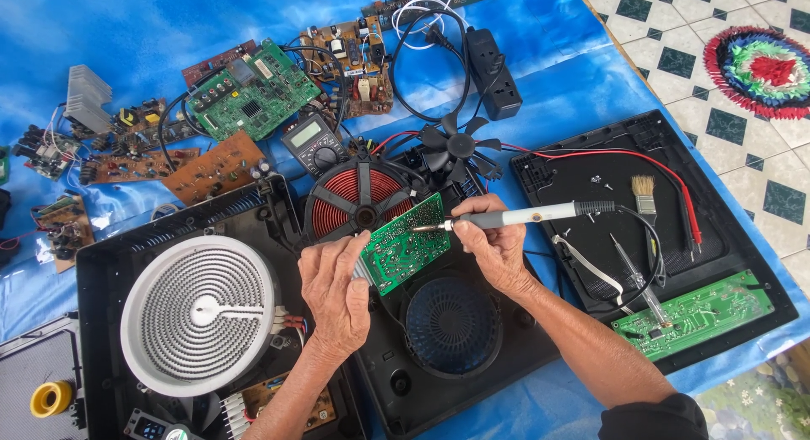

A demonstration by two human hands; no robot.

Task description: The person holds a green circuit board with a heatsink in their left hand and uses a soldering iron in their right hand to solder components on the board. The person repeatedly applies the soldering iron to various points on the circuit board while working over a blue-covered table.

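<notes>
Nearest, a white ring heater sits in an opened black cooktop casing, with a yellow solder spool at its left. The left hand grasps a small green circuit board by its lower edge, solder side up. The right hand is clenched around a soldering iron, its tip touching the board's upper part: soldering looks underway, with the cooktop not yet reassembled. Behind, a red induction coil, a multimeter and 1 black power strip lie on blue sheeting. No readable labels show.
</notes>
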